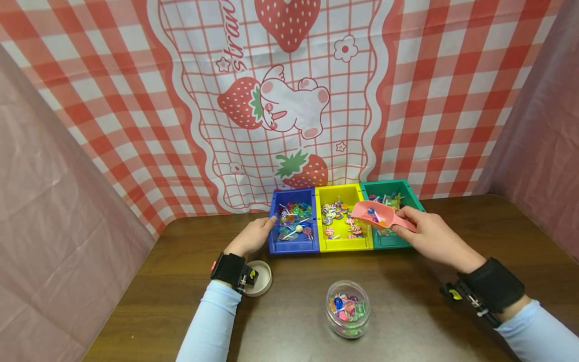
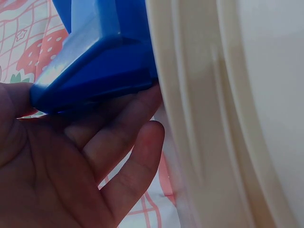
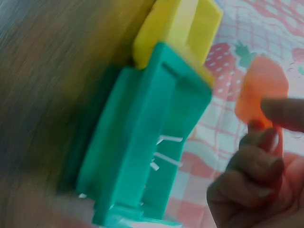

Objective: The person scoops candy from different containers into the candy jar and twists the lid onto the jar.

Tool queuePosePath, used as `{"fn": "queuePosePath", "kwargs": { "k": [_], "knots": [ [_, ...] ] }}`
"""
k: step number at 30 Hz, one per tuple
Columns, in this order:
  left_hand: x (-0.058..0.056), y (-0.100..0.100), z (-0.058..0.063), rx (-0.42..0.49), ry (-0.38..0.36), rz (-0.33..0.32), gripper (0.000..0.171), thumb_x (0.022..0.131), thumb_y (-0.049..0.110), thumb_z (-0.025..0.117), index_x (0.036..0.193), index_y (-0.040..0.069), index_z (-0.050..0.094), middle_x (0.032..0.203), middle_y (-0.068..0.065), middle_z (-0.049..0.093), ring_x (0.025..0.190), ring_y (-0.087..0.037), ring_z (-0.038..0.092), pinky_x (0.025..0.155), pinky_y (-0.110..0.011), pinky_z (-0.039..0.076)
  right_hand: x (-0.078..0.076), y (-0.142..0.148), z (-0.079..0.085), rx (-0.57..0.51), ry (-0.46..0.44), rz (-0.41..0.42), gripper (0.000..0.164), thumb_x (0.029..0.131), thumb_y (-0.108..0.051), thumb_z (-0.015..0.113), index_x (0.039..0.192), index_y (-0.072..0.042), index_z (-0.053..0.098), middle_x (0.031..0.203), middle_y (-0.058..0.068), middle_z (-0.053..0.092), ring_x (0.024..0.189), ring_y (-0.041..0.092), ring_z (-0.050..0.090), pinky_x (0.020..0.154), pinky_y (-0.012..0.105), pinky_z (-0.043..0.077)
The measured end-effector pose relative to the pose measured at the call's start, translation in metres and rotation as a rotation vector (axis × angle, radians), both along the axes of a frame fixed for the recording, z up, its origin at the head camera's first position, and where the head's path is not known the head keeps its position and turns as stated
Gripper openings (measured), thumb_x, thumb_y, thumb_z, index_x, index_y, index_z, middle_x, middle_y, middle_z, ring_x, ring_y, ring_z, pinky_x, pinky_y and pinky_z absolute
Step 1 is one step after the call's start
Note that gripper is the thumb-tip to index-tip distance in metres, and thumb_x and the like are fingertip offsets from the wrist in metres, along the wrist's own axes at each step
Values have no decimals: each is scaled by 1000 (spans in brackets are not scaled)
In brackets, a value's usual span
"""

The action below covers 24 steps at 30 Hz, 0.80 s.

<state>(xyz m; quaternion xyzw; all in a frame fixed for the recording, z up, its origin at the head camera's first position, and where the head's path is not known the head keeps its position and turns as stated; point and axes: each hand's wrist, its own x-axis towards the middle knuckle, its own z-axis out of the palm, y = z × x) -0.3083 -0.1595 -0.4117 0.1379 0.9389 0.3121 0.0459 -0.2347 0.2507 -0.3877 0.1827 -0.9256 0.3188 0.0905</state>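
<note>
My right hand (image 1: 431, 235) grips the pink scoop (image 1: 361, 209) — best held level, lest its candies (image 1: 372, 211) spill — while my left hand (image 1: 253, 235) grips the blue bin (image 1: 294, 247).

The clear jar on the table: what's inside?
The clear jar holds small candy-like pieces; orange, blue, pink and green show on top. Whatever lies deeper is mostly covered by them.

Light blue was worn on both arms: left sleeve (image 1: 209, 324), right sleeve (image 1: 539, 328). Wrists were wrapped in wide black bands, left band (image 1: 227, 268) and right band (image 1: 496, 285). Red tab (image 1: 214, 265) was seen at left band's 9 o'clock. Black, yellow-marked modules were mounted: left module (image 1: 248, 282) at 4 o'clock, right module (image 1: 463, 290) at 8.
</note>
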Motion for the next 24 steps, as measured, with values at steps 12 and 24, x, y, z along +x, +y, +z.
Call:
{"fn": "queuePosePath", "kwargs": {
  "k": [12, 24],
  "knots": [
    [1, 0, 1, -5, -14, 10, 51, 109, 35, 32, 134, -1, 59, 131, -19, 61, 127, -32, 53, 108, -47, 36, 21, -13, 15, -3, -234, 508, 15, 96, -28, 68, 110, -24, 65, 93, -7, 61, 84, 12, 55, 68, 27, 46],
    [1, 0, 0, 4, -21, 12, 52, 109, 35, 32, 135, -1, 58, 132, -19, 60, 127, -32, 53, 109, -47, 36, 35, -20, 26, 88, -240, 634, 15, 91, -37, 72, 103, -28, 71, 86, -16, 62, 73, 4, 54, 61, 23, 47]
  ]
}}
